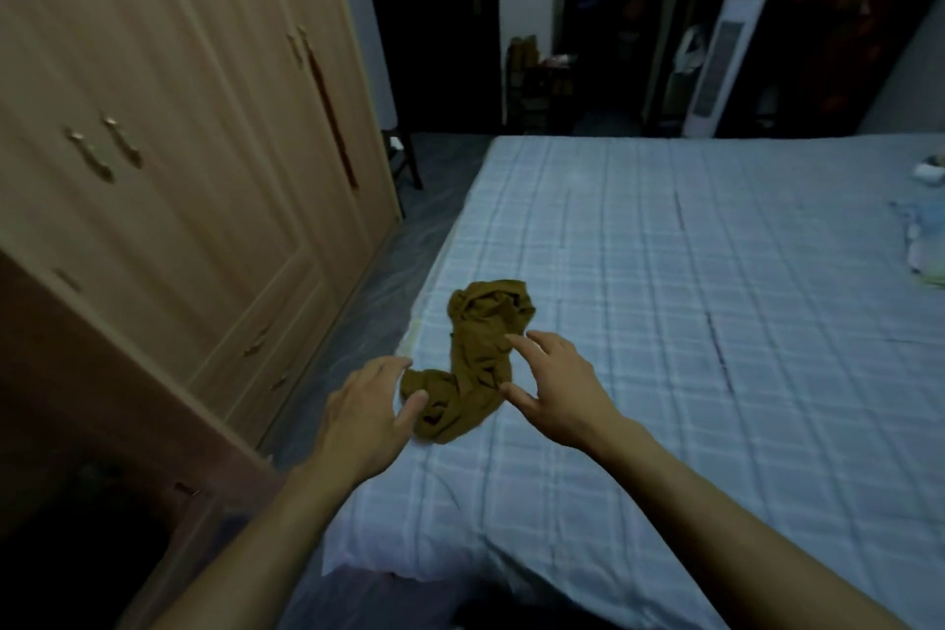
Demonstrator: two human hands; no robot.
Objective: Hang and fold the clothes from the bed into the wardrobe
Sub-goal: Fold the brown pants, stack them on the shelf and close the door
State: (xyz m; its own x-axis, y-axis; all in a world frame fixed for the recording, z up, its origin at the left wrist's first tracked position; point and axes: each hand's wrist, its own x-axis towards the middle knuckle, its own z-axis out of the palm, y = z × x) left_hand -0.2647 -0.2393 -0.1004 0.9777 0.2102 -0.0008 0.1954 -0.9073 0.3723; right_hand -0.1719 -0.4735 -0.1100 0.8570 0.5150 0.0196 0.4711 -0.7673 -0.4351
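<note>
Nearest, two bare forearms reach out over the near left corner of the bed (665,271), which wears a pale blue checked sheet. The left hand (368,412) hovers with fingers straight and spread, its fingertips at the near left end of a crumpled mustard-brown garment (475,358); whether they touch the cloth cannot be told. The right hand (555,386) is likewise spread, fingers apart and holding nothing, its forefinger over the garment's middle and its thumb just beside the near right edge. The garment lies bunched in a curved strip on the sheet, close to the bed's left edge. Left of the bed, across a strip of grey floor (409,261), stands the light wooden wardrobe (169,118), with all its doors closed. At the far right edge of the bed lie some pale folded cloths (928,246). Farther off, a white tower unit (716,67) stands against a dark open closet.
</note>
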